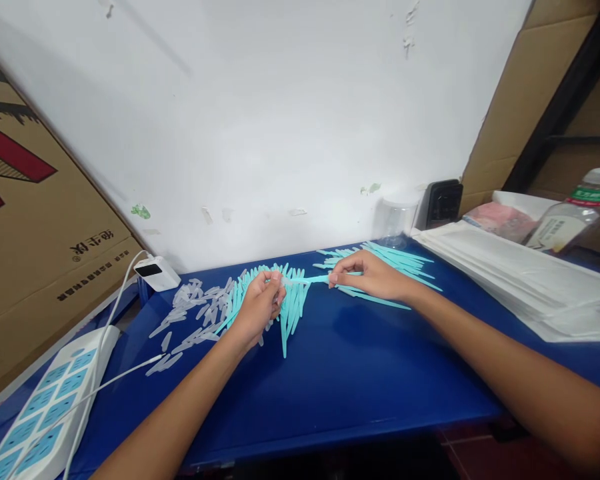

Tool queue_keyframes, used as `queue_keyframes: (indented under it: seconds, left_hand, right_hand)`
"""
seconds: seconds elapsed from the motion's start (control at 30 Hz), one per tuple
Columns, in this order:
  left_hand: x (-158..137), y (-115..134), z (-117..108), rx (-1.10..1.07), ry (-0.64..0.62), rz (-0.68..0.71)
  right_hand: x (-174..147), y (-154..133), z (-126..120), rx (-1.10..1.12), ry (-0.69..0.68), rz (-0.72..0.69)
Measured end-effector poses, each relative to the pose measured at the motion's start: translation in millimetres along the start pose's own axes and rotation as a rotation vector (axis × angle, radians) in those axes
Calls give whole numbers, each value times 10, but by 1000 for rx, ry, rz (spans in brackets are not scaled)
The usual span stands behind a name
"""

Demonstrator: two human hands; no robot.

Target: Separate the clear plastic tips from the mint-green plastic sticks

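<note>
Stick [318, 279], turquoise, was pinched by right hand [373, 275] at one end and left hand [260, 303] at paler tip, translucent pieces [184, 298] lying left on blue table [380, 380].

The right fingers [349, 263] cover part of the turquoise stick [320, 279]; the bottom edge cuts the power strip [45, 403]; the bottle [563, 223] bears lettering (too small to read).

White power strip [43, 399], printed cardboard box [45, 260], labelled plastic bottle [563, 223], scuffed white wall [290, 133]
</note>
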State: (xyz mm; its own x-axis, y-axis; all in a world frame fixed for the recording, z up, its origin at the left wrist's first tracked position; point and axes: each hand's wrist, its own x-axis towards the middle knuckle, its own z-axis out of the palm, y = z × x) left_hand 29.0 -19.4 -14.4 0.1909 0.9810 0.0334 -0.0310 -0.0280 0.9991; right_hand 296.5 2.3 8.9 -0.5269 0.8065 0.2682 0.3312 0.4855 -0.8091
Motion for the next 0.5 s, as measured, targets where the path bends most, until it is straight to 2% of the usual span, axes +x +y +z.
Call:
queue_keyframes:
  seconds: [0.3, 0.5]
  left_hand:
    - [-42, 30, 36, -3, -31, -22]
    - [-46, -6, 79, -19, -29, -9]
  right_hand:
    - [-3, -56, 57, 14, -30, 26]
    - [-20, -66, 266, 45, 30, -3]
